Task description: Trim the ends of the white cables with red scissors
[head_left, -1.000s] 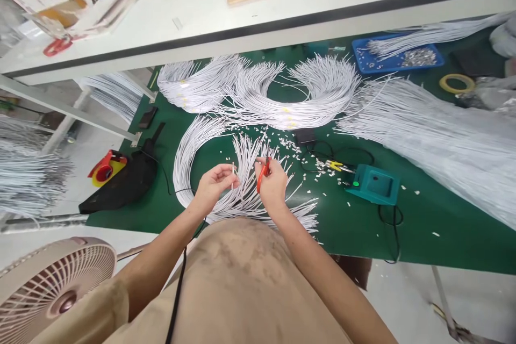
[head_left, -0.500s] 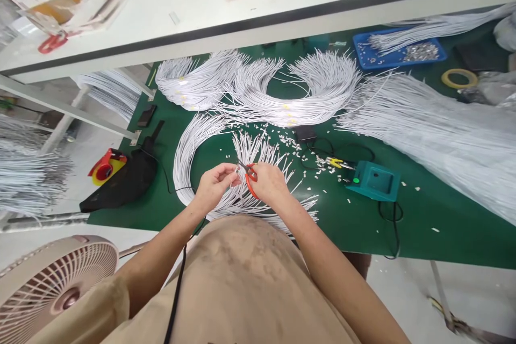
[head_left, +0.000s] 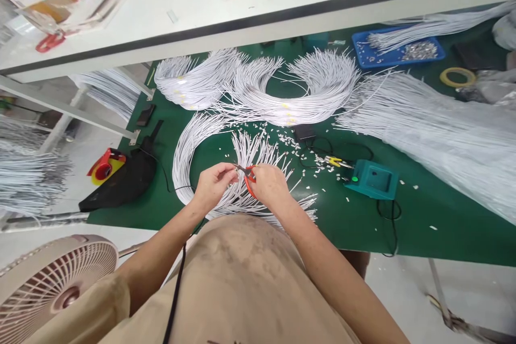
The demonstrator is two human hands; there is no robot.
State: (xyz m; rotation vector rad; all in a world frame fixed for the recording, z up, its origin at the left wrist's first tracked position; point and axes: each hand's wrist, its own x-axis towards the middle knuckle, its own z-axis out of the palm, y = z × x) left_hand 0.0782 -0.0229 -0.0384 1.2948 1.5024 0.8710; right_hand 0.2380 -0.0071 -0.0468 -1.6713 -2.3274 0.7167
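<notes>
My left hand [head_left: 213, 185] pinches the end of a thin white wire [head_left: 235, 171] just above a fanned bundle of white wires [head_left: 258, 150] on the green table [head_left: 363, 226]. My right hand [head_left: 268, 185] is closed on small red-handled cutters [head_left: 249, 176], whose dark jaws point left and meet the wire tip by my left fingers. Both hands hover close together near the table's front edge. Small white cut-off bits [head_left: 290, 142] lie scattered around the bundle.
Curved bundles of white wire [head_left: 282, 91] and a large sheaf [head_left: 435, 129] cover the back and right. A teal box [head_left: 373, 178] with a cable, yellow-handled pliers [head_left: 336, 161], a blue tray [head_left: 397, 48], a tape roll [head_left: 456, 76] and a fan [head_left: 52, 285] stand nearby.
My right hand has swung the red cutters from upright to pointing left, bringing the jaws onto the wire end held by my left hand.
</notes>
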